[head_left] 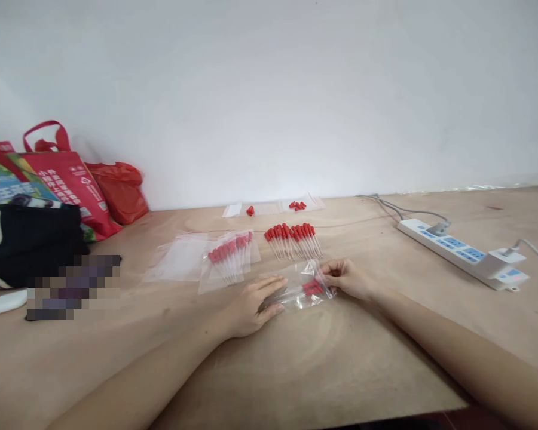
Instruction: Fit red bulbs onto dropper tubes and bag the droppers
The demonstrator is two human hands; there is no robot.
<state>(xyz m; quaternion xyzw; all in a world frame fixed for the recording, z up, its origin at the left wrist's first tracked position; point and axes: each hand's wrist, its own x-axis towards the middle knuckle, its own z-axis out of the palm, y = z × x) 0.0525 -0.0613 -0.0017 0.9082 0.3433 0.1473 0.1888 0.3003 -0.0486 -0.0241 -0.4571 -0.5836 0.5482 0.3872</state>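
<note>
A clear plastic bag (291, 292) lies on the table between my hands, with several red rubber bulbs (312, 288) at its right end. My left hand (255, 301) holds down the left end of this bag, its fingers reaching over the plastic and its thumb at the near side. At the right edge, my right hand (347, 278) pinches the plastic beside the red bulbs. Just beyond are two side-by-side groups of droppers (291, 239) with red bulbs and thin clear stems. More red-bulbed droppers (228, 254) rest on clear bags left of them.
Flat clear bags (174, 260) lie at left. Farther back are small groups of red bulbs (297, 206) on plastic. A white power strip (457, 248) with cords stands right. Shopping bags (72, 179) and a black bag (36, 239) line the left, near a white object (4, 303).
</note>
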